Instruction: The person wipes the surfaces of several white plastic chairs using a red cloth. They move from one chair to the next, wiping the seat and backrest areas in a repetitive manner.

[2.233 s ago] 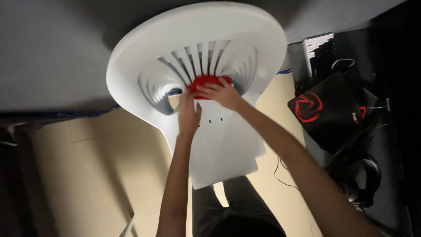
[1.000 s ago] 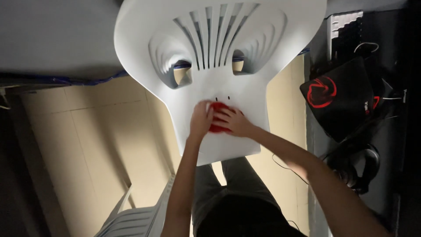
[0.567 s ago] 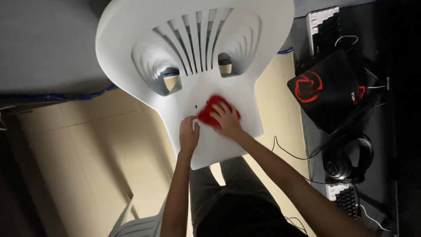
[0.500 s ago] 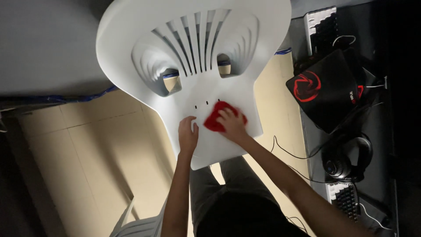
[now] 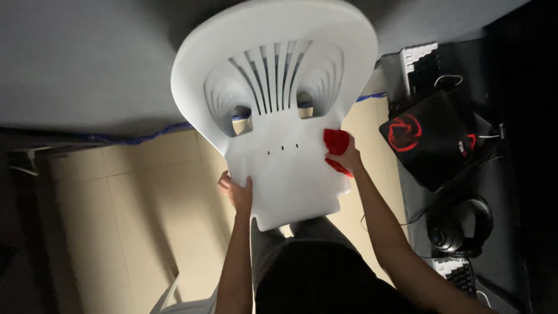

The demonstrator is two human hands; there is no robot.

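White plastic chair [image 5: 279, 116], slatted back, left hand [image 5: 237, 192] fingers gripping its edge, right hand [image 5: 347, 158] fingers clutching red cloth [image 5: 336, 143]

Keyboard [image 5: 459, 276] cut by bottom edge; red cloth [image 5: 336, 142] partly under right hand [image 5: 347, 160]; second chair [image 5: 180, 299] cut off.

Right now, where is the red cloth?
In the head view, the red cloth is under the right hand, pressed to the right edge of the white plastic chair, beside the black mat.
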